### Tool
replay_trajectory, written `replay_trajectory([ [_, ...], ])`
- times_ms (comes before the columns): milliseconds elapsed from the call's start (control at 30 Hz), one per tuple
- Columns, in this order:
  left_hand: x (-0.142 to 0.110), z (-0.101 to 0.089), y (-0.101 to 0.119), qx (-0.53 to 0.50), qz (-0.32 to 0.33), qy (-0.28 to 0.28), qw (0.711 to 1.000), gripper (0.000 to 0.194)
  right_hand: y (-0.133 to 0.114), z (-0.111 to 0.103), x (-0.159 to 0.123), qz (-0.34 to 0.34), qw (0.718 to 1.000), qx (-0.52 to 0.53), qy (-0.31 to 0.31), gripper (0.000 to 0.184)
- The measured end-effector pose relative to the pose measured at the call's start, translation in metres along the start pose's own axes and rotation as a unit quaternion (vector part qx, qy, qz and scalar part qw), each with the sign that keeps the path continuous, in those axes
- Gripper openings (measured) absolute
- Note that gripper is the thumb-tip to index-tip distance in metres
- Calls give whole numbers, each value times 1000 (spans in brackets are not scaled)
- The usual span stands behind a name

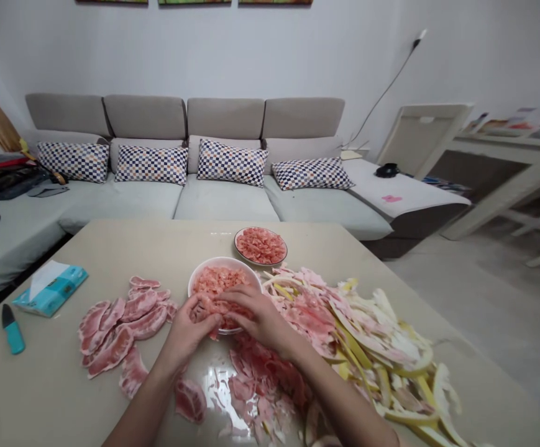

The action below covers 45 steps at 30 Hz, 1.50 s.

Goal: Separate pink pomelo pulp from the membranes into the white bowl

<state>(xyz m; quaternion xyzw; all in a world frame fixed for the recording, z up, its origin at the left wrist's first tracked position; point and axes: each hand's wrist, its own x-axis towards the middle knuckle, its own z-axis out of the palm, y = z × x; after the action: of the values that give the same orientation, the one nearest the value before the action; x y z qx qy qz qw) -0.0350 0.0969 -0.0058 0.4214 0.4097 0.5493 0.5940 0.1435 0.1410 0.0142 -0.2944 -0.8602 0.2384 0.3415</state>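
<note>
My left hand point(189, 326) and my right hand point(253, 313) meet over the near rim of a white bowl point(199, 273) filled with pink pomelo flesh. Both hands have their fingers curled round a pomelo segment point(214, 310) held between them. To the left lie several peeled pink pomelo segments point(118, 329) on the beige table point(125, 248). Just below my hands the table is strewn with pink membrane scraps point(255, 385).
A second bowl of flesh point(261, 245) stands behind the first. A big heap of yellow-white peel point(381, 347) covers the table's right side. A tissue pack point(50, 287) and a teal knife point(13, 329) lie at the left. A grey sofa with checked cushions point(181, 186) stands behind.
</note>
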Motion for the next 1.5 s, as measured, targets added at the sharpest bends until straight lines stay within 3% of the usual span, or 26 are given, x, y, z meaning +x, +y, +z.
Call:
replay_trajectory([
  [200,3,0,-2,35,-12,15,999,20,2,2,1,-35,998,-60,9,23],
  [367,12,2,3,81,-4,26,996,17,9,-7,1,-23,993,-115,-31,22],
  [633,27,13,13,110,-8,30,993,21,24,-27,2,18,999,-13,-31,18],
  [900,31,13,11,94,-15,59,994,22,26,-22,0,105,990,88,16,21],
  [1100,32,5,15,55,-24,93,994,27,26,-26,-2,168,981,79,51,21],
  [1267,29,5,21,32,-26,83,996,28,23,-20,-2,132,988,29,70,29],
  [1500,24,10,21,30,-37,32,998,27,6,1,8,116,979,149,77,35],
])
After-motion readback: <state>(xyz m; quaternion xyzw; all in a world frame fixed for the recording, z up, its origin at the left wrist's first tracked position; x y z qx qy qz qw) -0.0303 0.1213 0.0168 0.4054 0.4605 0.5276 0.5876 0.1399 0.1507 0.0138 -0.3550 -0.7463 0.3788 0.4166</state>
